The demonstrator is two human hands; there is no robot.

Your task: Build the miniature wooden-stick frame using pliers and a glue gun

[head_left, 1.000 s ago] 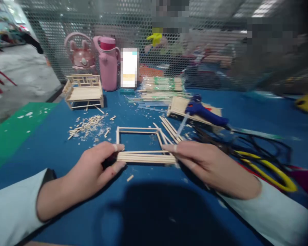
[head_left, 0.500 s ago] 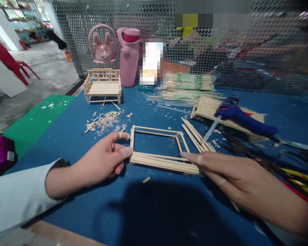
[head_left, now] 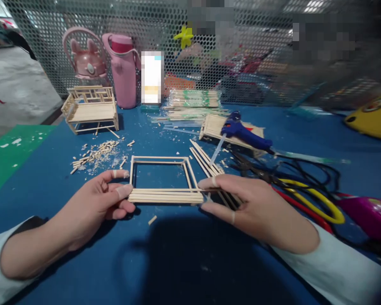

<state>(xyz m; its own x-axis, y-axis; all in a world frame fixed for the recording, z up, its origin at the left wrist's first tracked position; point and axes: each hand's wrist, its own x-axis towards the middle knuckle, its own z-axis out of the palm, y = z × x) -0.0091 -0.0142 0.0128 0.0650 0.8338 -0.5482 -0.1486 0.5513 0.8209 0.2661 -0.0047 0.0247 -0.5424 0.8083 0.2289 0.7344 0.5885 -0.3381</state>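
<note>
A small rectangular wooden-stick frame [head_left: 160, 159] stands on the blue table, several sticks side by side along its near edge. My left hand [head_left: 98, 203] pinches its near left corner between thumb and fingers. Along the near side runs a thin wooden stick [head_left: 165, 190], whose right end passes the frame and reaches between the fingers of my right hand [head_left: 250, 207]. That hand's index fingertip is at the near right corner, the thumb lower and apart from it. Loose sticks [head_left: 203, 159] lie beyond and partly under my right hand.
A blue glue gun [head_left: 246, 134] rests on a stick-built piece [head_left: 209, 127]. Yellow-handled pliers [head_left: 314, 203] and cables lie right, near a purple tape measure [head_left: 371, 216]. Further back stand a miniature stick bench [head_left: 92, 112], a pink bottle [head_left: 123, 76] and a phone [head_left: 152, 78]. Stick offcuts [head_left: 97, 154] lie left.
The view has turned right, so things appear further left. My right hand has shifted at the near right corner; its thumb and index finger now show apart, with the stick between. My left hand keeps its hold.
</note>
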